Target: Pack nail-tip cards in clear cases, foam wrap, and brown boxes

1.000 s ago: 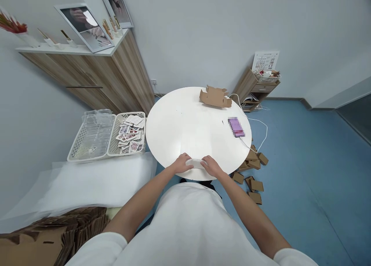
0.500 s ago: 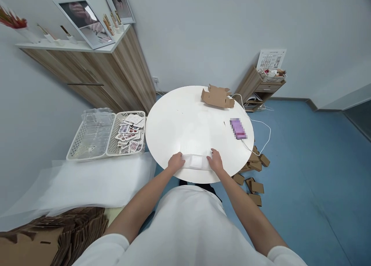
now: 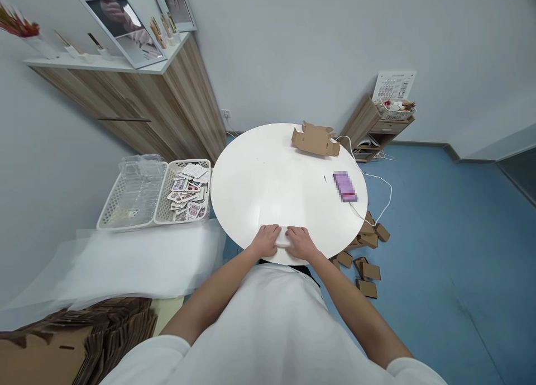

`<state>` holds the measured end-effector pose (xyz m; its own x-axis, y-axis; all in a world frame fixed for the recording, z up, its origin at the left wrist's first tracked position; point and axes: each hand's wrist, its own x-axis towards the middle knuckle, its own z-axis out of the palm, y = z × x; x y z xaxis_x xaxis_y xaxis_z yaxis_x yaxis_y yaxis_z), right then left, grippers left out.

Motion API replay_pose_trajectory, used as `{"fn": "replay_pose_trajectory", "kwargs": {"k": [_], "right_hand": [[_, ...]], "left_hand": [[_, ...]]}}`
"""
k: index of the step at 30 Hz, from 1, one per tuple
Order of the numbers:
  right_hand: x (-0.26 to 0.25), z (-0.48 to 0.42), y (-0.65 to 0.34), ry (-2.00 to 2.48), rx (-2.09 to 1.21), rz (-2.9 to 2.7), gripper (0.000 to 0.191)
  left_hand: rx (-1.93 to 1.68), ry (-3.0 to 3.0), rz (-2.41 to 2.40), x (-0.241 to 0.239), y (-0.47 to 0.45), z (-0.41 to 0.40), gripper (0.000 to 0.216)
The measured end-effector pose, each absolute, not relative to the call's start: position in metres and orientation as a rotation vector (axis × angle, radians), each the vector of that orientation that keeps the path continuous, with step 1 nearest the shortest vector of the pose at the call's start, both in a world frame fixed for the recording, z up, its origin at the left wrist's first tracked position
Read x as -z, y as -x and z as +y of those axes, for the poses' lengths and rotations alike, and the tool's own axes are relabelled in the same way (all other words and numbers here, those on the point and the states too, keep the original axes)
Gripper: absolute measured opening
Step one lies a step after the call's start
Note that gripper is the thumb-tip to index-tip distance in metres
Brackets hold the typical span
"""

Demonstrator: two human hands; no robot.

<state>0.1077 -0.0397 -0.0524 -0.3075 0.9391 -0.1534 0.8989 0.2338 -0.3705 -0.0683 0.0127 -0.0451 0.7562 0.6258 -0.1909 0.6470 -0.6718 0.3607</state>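
A small white packet [image 3: 283, 238], seemingly soft foam wrap folded into a short bundle, lies at the near edge of the round white table [image 3: 251, 178]. My left hand [image 3: 267, 239] is closed over its left end, fingers pointing inward. On the opposite end, my right hand [image 3: 300, 242] grips the wrap the same way. Only the packet's middle shows between the hands; whatever is inside it is hidden. Farther back on the table stands an unfolded brown cardboard box [image 3: 315, 139].
A purple pixelated item [image 3: 345, 186] with a white cable lies on the table's right side. At left are a basket of printed cards [image 3: 188, 190], a basket of see-through plastic cases [image 3: 138, 195], white foam sheets [image 3: 146, 262] and stacked flat cardboard [image 3: 113, 340]. Small brown boxes [image 3: 368, 271] lie on the floor.
Both hands have moved inward toward each other, folding in the ends of the white wrap. The long flat strip is now a short packet between them.
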Motion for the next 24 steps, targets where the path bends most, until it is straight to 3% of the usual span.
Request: {"fn": "replay_pose_trajectory", "kwargs": {"k": [6, 15, 20, 24], "right_hand": [[0.034, -0.053, -0.108, 1.738, -1.092, -2.197, 0.027], [0.036, -0.017, -0.117, 1.939, -1.250, -1.663, 0.032], [0.054, -0.021, -0.130, 2.089, -1.044, -1.515, 0.032], [0.065, -0.034, -0.136, 2.226, -0.695, -1.434, 0.040]], "left_hand": [[0.118, -2.302, 0.930, 0.037, 0.087, 0.004, 0.032], [-0.127, -2.015, 1.274, 0.052, 0.099, 0.039, 0.022], [-0.071, -1.912, 1.447, 0.062, 0.107, 0.046, 0.020], [-0.158, -1.965, 1.578, 0.064, 0.109, 0.041, 0.042]]}}
